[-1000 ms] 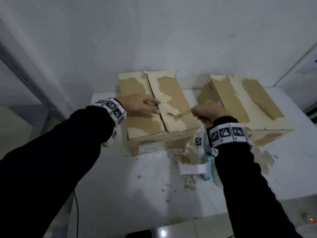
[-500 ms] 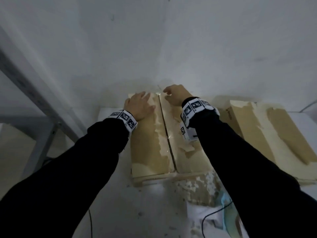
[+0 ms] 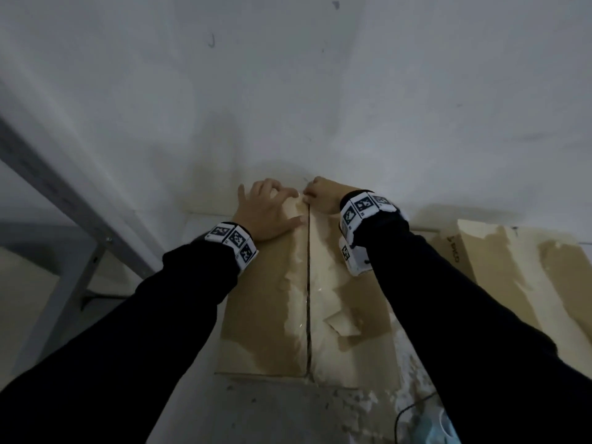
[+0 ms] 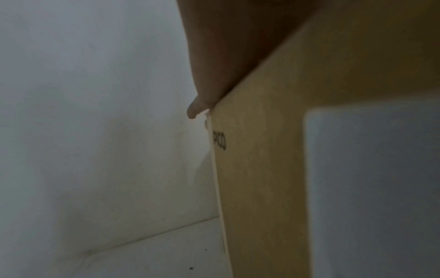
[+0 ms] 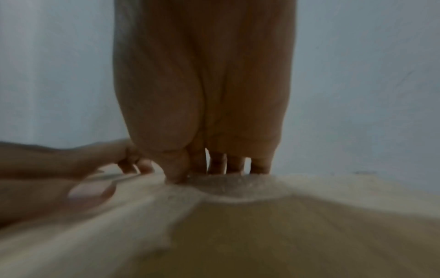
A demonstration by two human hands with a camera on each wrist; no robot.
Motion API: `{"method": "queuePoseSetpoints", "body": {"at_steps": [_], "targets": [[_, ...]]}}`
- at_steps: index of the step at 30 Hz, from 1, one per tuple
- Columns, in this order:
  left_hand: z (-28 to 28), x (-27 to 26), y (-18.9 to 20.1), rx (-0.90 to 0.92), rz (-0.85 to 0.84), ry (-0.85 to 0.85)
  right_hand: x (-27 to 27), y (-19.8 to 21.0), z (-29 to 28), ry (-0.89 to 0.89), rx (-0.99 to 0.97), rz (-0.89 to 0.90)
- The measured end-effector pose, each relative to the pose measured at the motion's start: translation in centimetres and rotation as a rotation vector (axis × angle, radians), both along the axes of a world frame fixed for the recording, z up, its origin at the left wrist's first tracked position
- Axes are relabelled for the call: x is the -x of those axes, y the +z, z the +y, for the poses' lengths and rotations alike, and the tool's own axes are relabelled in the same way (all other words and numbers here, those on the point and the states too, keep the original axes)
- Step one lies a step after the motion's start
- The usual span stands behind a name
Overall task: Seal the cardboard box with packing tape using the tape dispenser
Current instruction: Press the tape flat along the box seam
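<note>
We rest our left hand [image 3: 267,209] and right hand [image 3: 323,197], fingers curled, fingertips pressing either side of the seam at the far edge of the cardboard box [image 3: 266,302] on the table [image 3: 192,405].

Long black sleeves [image 3: 179,302] cover both arms down to the wrists, where, just behind the fingers [image 3: 272,190], each arm wears a white band [image 3: 232,243] set with square black-and-white coded markers.
</note>
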State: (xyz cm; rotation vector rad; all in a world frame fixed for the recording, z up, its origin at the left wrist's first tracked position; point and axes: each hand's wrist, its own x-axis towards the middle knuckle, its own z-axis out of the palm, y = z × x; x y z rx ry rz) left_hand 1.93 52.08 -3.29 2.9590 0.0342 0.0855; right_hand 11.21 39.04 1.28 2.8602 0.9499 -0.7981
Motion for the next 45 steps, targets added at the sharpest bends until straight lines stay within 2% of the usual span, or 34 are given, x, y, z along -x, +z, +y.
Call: {"method": "queuePoseSetpoints", "body": {"at_steps": [4, 9, 13, 15, 17, 19, 22, 25, 27, 30, 34, 39, 45], "targets": [[-0.2, 0.2, -0.4, -0.03, 0.002, -0.046, 0.0, -1.1, 0.2, -0.037, 0.032, 0.01], [-0.1, 0.3, -0.9, -0.038, 0.027, -0.151, 0.1, -1.0, -0.1, -0.055, -0.054, 0.035], [-0.1, 0.8, -0.7, 0.016, 0.038, -0.171, 0.7, -0.6, -0.3, -0.043, -0.062, -0.01], [-0.3, 2.1, -0.5, 0.044, 0.037, -0.27, 0.8, -0.4, -0.4, -0.032, -0.066, -0.031], [-0.8, 4.0, -0.4, 0.014, 0.039, -0.451, 0.9, -0.4, -0.6, -0.032, -0.084, -0.016], [-1.1, 5.5, -0.5, 0.014, 0.099, -0.523, 0.9, -0.1, -0.7, -0.021, -0.09, -0.014], [-0.9, 5.3, -0.1, 0.082, 0.151, -0.5, 1.0, 0.1, -0.6, -0.009, -0.078, -0.033], [-1.0, 3.6, 0.6, 0.135, 0.108, -0.524, 1.0, 0.2, -0.7, 0.002, -0.092, -0.046], [-1.2, 2.2, 0.6, 0.067, 0.067, -0.49, 0.8, 0.3, -0.9, 0.002, -0.095, -0.04], [-1.2, 1.3, -0.1, -0.118, 0.163, -0.431, 0.4, 0.2, -1.0, 0.015, -0.084, -0.025], [-1.4, 2.6, -0.3, -0.193, 0.214, -0.453, 0.1, 0.0, -1.2, 0.006, -0.113, -0.013], [-2.1, 7.6, -0.1, -0.158, 0.235, -0.646, -0.1, -0.2, -1.1, 0.038, -0.124, -0.005], [-2.3, 7.3, 0.2, -0.182, 0.298, -0.628, 0.1, -0.2, -1.1, 0.043, -0.169, -0.027]]}}
